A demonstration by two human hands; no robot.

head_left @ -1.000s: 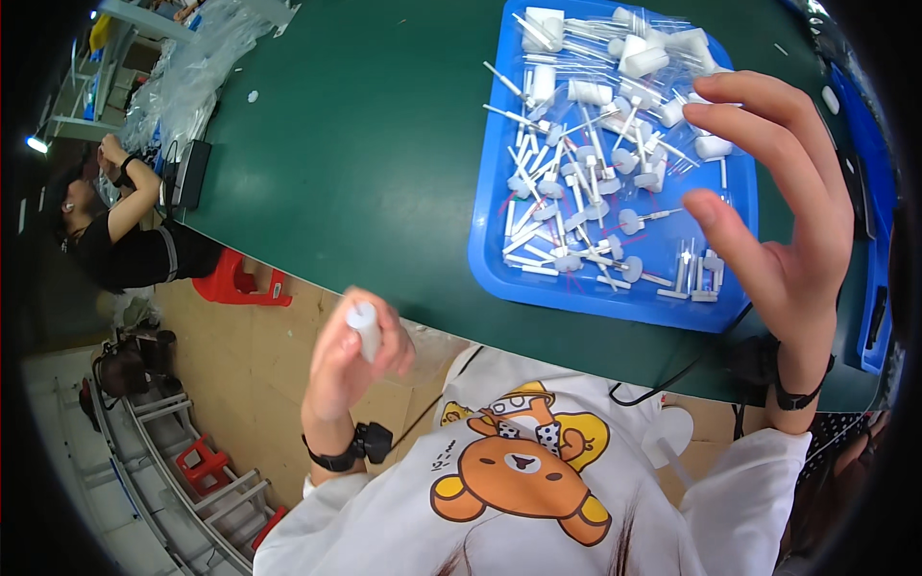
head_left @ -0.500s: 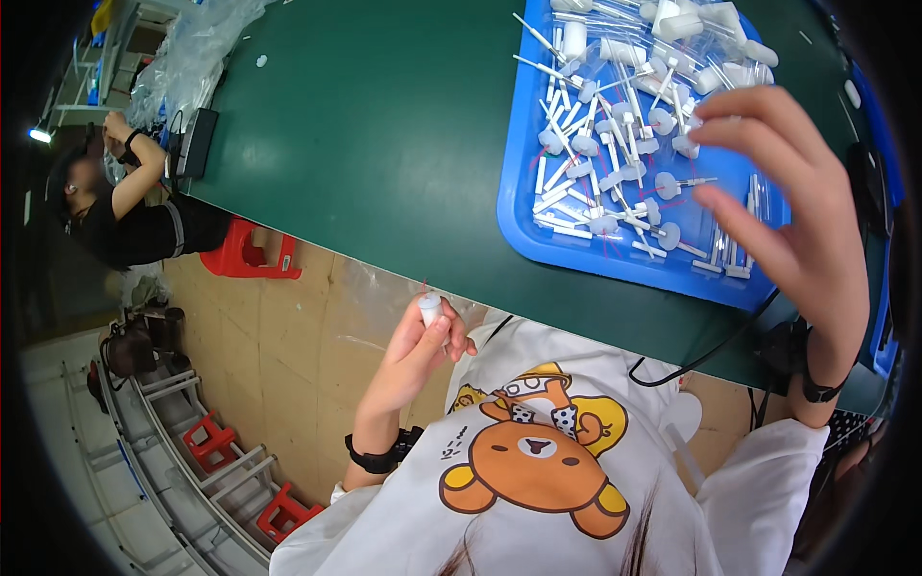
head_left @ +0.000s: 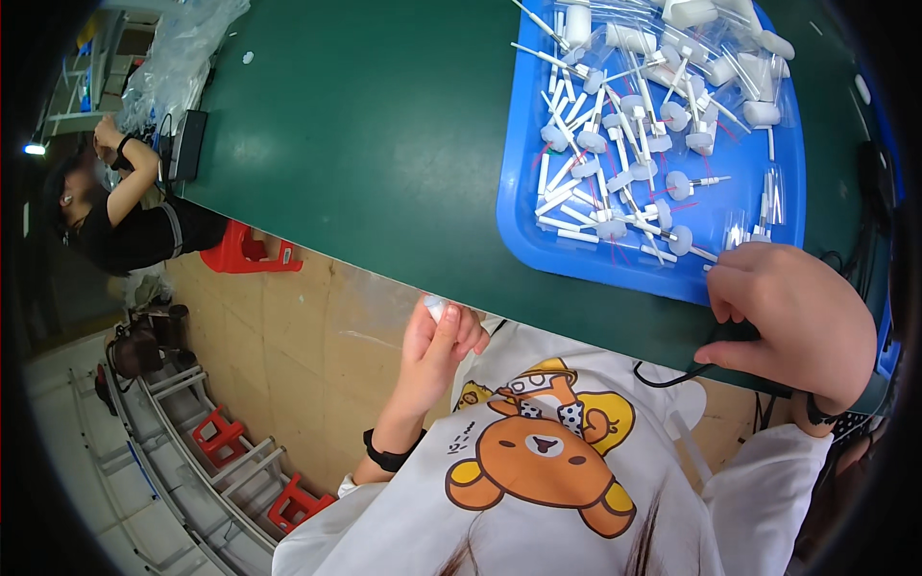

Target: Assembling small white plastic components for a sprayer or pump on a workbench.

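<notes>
A small white cylinder (head_left: 435, 307) sits in my left hand (head_left: 432, 341), pinched between thumb and curled fingers just off the table's near edge. My right hand (head_left: 792, 307) reaches over the near right corner of the blue tray (head_left: 567, 264). Its fingers bend downward, the thumb stands apart from them, and I see nothing between. Inside the tray lie white plastic sticks (head_left: 552, 204) and several pieces with round whitish caps, thin stems and red threads (head_left: 679, 184). Clear tubes and larger white cylinders (head_left: 762, 113) are heaped toward the far side.
The green table (head_left: 365, 134) carries a black box (head_left: 188, 144) and clear plastic bags (head_left: 178, 72) at its left end. A co-worker (head_left: 120, 216) in black is there, beside a red stool (head_left: 252, 252). A black cable (head_left: 672, 380) hangs at the near edge.
My right hand has moved from above the tray down toward me, to its near right corner. My left hand still holds the white cylinder and has turned it slightly.
</notes>
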